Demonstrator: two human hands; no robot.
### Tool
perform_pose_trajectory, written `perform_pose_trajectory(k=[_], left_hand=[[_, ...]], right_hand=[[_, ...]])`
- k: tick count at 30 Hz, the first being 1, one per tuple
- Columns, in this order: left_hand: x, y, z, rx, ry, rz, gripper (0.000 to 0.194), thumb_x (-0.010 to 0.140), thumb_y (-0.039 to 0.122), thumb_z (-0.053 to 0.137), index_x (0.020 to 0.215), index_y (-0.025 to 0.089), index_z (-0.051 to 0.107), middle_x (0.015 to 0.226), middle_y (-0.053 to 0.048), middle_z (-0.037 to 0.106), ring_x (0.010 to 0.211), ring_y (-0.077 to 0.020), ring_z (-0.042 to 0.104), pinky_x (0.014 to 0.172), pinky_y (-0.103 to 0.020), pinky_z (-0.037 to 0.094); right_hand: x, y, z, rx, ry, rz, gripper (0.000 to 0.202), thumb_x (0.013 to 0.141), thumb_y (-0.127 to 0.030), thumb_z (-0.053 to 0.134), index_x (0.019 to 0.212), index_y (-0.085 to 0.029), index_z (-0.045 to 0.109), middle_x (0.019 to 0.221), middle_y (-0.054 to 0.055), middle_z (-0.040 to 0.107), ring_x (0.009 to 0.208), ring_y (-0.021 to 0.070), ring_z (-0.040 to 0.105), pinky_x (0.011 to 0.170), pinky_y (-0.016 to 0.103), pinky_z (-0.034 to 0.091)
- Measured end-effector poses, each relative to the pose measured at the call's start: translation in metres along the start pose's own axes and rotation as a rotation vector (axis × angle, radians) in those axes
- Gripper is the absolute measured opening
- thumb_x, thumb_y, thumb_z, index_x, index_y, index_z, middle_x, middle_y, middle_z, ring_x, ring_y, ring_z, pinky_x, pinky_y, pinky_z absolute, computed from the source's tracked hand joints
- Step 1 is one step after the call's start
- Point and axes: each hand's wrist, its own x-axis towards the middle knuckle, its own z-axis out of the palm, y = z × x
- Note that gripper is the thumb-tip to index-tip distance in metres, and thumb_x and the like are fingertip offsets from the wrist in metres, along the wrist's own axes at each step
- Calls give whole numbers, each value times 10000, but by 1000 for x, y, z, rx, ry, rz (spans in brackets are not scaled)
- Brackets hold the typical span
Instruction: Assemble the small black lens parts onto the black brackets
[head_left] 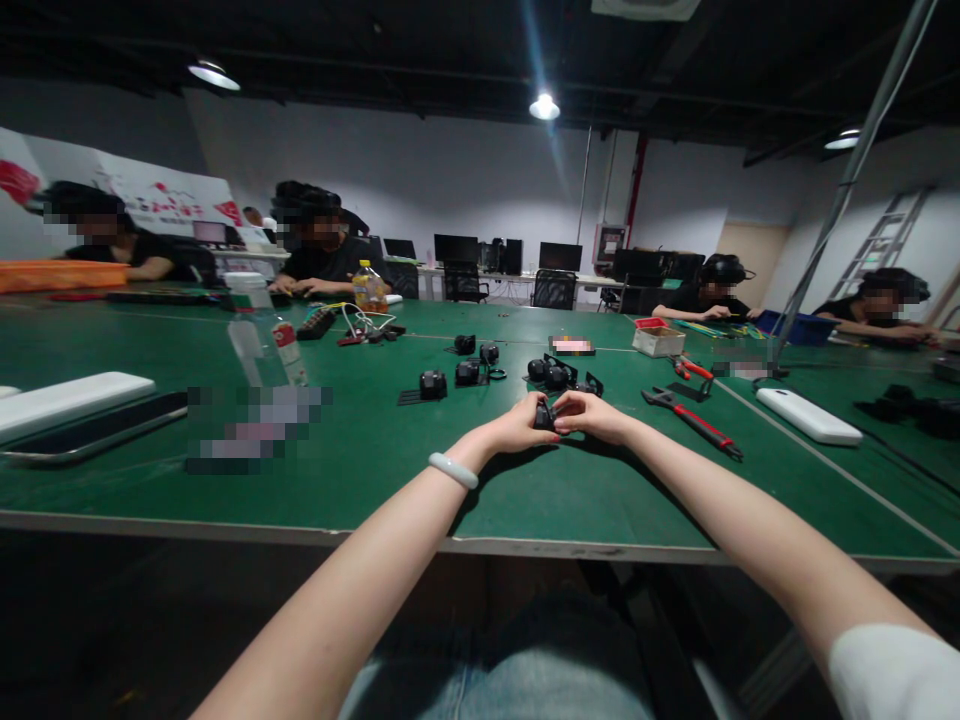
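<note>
My left hand, with a pale bangle on its wrist, is closed round a small black part above the green table. From the other side, the fingers of my right hand pinch the same part. The fingers cover much of it, so its exact kind does not show. Just beyond my hands sits a cluster of similar black rounded parts. More of them, one with a flat slotted plate, lie to the left.
Right of my hands lie an adjustable wrench with red-and-black handles, red-handled pliers and a white power bank. A clear bottle and a phone are at the left. Several people work around the green table.
</note>
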Motion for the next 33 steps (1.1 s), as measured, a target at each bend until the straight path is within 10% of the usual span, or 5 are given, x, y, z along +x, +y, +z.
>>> perform_pose_trajectory(k=[16, 33], left_hand=[[0, 0, 5, 193, 27, -88, 669, 607, 487, 501, 1150, 182, 258, 1136, -123, 372, 1079, -289, 300, 857, -382, 239], [-2, 9, 0, 22, 91, -58, 611, 477, 383, 621, 989, 141, 392, 912, -52, 506, 836, -196, 481, 717, -296, 379]], right_hand=[[2, -1, 6, -33, 17, -17, 354, 584, -259, 596, 908, -161, 495, 725, 18, 570, 598, 92, 528, 595, 247, 437], [7, 1, 11, -125, 68, -25, 252, 605, -239, 548, 845, -172, 514, 611, -14, 533, 511, 67, 483, 513, 202, 416]])
